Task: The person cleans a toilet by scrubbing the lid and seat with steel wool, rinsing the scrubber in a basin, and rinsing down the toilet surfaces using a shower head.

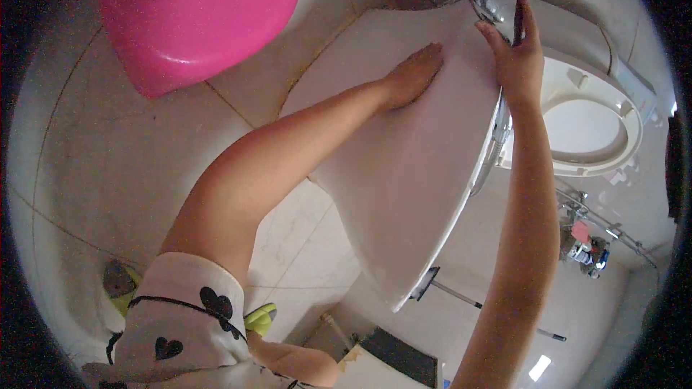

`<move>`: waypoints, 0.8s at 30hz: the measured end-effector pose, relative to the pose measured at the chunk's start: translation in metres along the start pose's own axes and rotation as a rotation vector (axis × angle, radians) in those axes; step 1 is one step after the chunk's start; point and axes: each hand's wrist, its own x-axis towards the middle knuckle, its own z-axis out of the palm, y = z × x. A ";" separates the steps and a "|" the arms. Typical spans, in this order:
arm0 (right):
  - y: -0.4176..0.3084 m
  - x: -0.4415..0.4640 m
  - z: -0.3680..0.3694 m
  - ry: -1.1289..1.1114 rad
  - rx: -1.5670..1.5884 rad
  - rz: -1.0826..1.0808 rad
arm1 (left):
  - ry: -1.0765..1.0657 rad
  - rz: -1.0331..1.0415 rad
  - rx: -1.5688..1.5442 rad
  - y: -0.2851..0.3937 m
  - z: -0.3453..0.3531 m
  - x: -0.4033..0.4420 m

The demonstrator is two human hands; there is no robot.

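Note:
My left hand point(418, 78) lies against the white outer side of a toilet bowl point(404, 194), its fingers stretched out and close together. Whatever may be under the palm is hidden. Near the back of the toilet, my right hand point(520, 65) is closed round a shiny silver shower head point(494, 0), thumb on one side and fingers on the other. A silver hose point(494, 148) shows beside the rim, partly behind my right forearm. The raised toilet seat point(634, 126) stands beyond that forearm. The view is turned sideways.
A bright pink plastic stool or chair point(202, 21) stands on the tiled floor point(130, 151). Green slippers point(261, 319) are near my legs. Farther off are a long-handled squeegee point(458, 295), a wall rail point(613, 230) with bottles and a dark-topped box or cabinet point(400, 353).

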 end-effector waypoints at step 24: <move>-0.010 0.000 -0.011 -0.099 0.222 0.261 | 0.237 0.135 -0.002 -0.049 0.038 0.087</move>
